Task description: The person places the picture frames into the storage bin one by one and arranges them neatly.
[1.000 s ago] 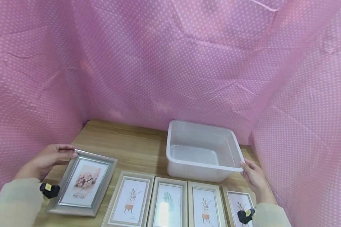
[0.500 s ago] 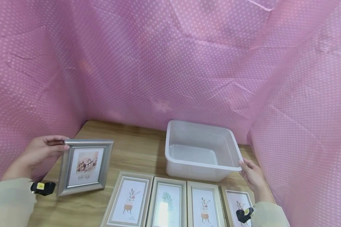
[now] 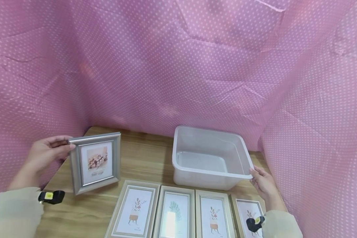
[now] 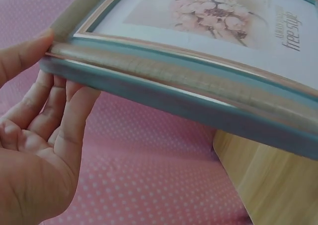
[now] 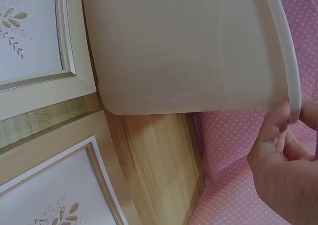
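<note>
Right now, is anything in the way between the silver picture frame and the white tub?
Nothing visible. The silver frame is held up at its edge by the left hand, and only bare wooden table lies between it and the empty white tub. The four frames lie nearer, beside that path.

One silver picture frame (image 3: 95, 162), four pale wooden frames (image 3: 174, 213), one white plastic tub (image 3: 209, 158).

Head view high, facing down at table (image 3: 142, 158) — wrist views close-up, probably angled sideways, sharing its edges.
</note>
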`<action>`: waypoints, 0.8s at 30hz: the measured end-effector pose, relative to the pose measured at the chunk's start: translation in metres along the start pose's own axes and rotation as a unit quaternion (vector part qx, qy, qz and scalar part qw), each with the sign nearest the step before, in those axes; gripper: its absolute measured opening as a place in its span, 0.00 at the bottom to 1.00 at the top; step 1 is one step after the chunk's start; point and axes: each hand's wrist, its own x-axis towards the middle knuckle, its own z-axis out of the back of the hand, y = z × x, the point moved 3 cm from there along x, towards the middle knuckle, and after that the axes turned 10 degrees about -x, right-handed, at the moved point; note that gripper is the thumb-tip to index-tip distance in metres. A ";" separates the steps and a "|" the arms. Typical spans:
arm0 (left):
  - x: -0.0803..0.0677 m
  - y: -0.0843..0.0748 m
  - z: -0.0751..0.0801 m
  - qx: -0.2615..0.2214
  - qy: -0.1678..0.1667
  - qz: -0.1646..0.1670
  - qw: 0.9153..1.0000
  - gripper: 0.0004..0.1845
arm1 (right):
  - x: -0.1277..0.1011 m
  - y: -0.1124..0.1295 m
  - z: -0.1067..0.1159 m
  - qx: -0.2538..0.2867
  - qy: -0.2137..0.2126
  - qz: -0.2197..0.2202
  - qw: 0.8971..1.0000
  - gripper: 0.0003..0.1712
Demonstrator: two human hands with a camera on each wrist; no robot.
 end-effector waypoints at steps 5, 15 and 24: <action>0.005 -0.003 -0.013 -0.146 -0.002 0.016 0.989 0.12 | 0.000 -0.001 -0.002 0.005 0.000 -0.003 1.000 0.36; 0.016 -0.027 -0.050 -0.214 -0.034 -0.042 0.975 0.13 | 0.000 0.000 -0.002 0.026 0.008 0.003 1.000 0.36; 0.016 -0.053 -0.083 -0.235 -0.070 -0.080 0.966 0.14 | 0.000 0.001 -0.001 0.029 0.013 0.002 1.000 0.36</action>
